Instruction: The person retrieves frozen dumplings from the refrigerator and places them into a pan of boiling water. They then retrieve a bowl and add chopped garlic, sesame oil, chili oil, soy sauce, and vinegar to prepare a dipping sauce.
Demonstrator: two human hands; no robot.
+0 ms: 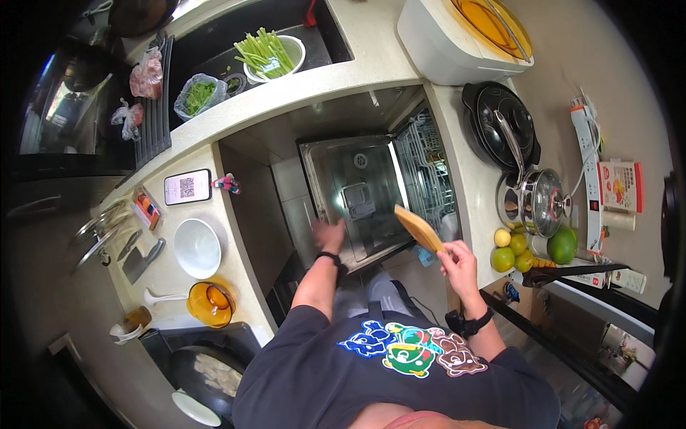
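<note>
My right hand (462, 263) grips one end of a flat wooden kitchen piece (419, 229), perhaps a spatula or small board seen nearly edge-on. Blurred by motion, my left hand (329, 235) is over the near left edge of a dishwasher's lowered door (375, 177); its fingers look apart and nothing shows in them. The door lies flat with its metal inner side up. To its right, inside the dishwasher, stand wire racks (424, 161) with some dishes, hard to make out.
On the left counter are a white bowl (197, 248), an amber glass bowl (210, 304), a cleaver (140, 263) and a phone (188, 186). A pan (201, 370) sits below. Green stalks in a basket (295, 52) are in the sink. A black pot (504, 126), glass-lidded pot (542, 202) and fruit (502, 259) line the right.
</note>
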